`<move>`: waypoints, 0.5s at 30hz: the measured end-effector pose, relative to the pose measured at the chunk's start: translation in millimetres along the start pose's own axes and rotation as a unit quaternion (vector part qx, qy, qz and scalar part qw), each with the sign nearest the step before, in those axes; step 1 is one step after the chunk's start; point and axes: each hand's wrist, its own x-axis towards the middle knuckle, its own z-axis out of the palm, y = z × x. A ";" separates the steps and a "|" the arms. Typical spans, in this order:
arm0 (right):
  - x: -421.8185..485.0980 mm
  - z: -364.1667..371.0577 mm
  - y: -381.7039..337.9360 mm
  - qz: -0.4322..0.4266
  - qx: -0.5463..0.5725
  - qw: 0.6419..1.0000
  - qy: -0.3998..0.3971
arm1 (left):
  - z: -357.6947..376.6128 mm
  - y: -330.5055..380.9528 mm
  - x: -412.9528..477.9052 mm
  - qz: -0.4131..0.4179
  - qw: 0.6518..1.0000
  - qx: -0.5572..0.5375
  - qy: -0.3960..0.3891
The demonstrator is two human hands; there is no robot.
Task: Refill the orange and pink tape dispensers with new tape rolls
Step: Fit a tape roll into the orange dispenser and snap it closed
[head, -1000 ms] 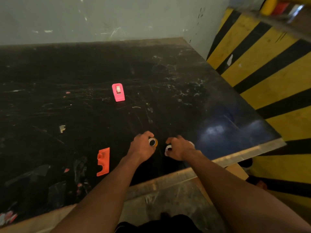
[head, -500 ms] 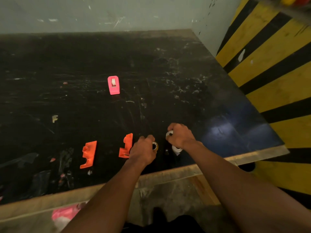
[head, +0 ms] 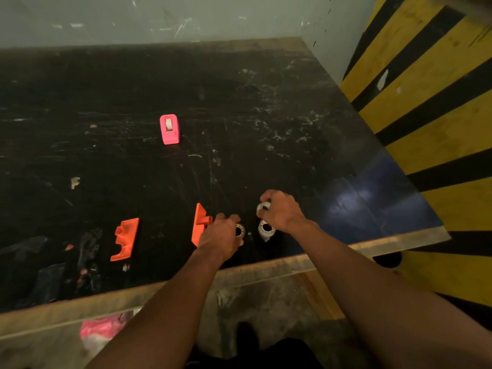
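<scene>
Scuffed black tabletop (head: pixel 266 115) fills my view, striped yellow wall off beyond my right hand (head: pixel 279 211). That hand is closed around a white tape roll (head: pixel 263 206), with a second white roll (head: pixel 266 229) lying just beneath it. My left hand (head: pixel 221 235) curls over an amber-rimmed roll (head: pixel 240 231); how firm the grip is, I cannot tell. One orange dispenser half (head: pixel 200 225) touches my left hand, the other half (head: pixel 125 239) lies further left. Far ahead sits the pink dispenser (head: pixel 169 129). I judge we're sorting rolls; next, seat one in the orange shell.
</scene>
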 end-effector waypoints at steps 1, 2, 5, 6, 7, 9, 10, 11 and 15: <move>-0.8 -2.1 -0.9 -0.003 0.011 1.000 0.002 | -1.0 -0.6 -0.5 0.001 1.000 -0.003 -0.005; -2.2 -4.2 -2.2 -0.004 0.024 1.000 0.004 | -1.9 -1.4 -1.3 0.002 1.000 -0.006 -0.005; -7.1 -9.4 -7.1 -0.001 0.069 0.998 0.004 | -5.1 -7.4 -5.8 0.006 1.000 -0.017 0.017; -9.0 -10.1 -9.2 0.000 0.081 0.997 0.002 | -6.7 -10.7 -8.1 0.006 0.999 -0.023 0.023; -10.8 -10.3 -11.8 0.000 0.089 0.996 -0.004 | -8.9 -14.4 -10.5 0.006 0.999 -0.029 0.027; -13.8 -8.6 -19.7 -0.001 0.106 0.994 -0.026 | -15.4 -22.4 -16.0 0.006 0.998 -0.050 0.037; -15.0 -6.8 -25.3 0.002 0.121 0.992 -0.036 | -19.8 -26.4 -18.7 0.006 0.996 -0.073 0.046; -16.2 -4.1 -31.9 0.010 0.145 0.988 -0.047 | -24.5 -30.6 -21.8 0.008 0.993 -0.100 0.057; -27.8 11.2 -62.8 0.062 0.258 0.959 -0.094 | -42.4 -50.5 -35.6 0.024 0.981 -0.180 0.072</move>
